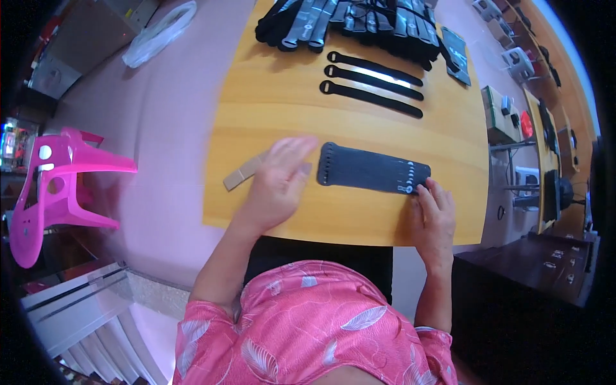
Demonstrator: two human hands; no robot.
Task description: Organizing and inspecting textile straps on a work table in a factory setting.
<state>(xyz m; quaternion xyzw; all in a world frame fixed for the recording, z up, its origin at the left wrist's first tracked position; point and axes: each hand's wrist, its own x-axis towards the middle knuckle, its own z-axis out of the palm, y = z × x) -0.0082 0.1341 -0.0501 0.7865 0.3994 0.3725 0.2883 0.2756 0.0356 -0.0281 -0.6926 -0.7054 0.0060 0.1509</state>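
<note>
A flat dark set of straps (369, 168), apparently laid side by side, lies across the near part of the table. A row of small holes runs down its left end, and white marks show near its right end. The fingers of my right hand (436, 208) are bent around its near right corner. My left hand (282, 176), slightly blurred, hovers left of the set with fingers stretched out and holding nothing. Partly beneath it lies a brown cardboard strip (239, 176). Farther back, three single black straps (372, 96) with looped left ends lie in a row.
Bundles of black straps (359, 25) are heaped along the far side of the wooden table (269, 115). A dark flat packet (455, 54) lies at the far right corner. On the floor at left are a pink plastic stool (77, 179) and a clear plastic bag (160, 35).
</note>
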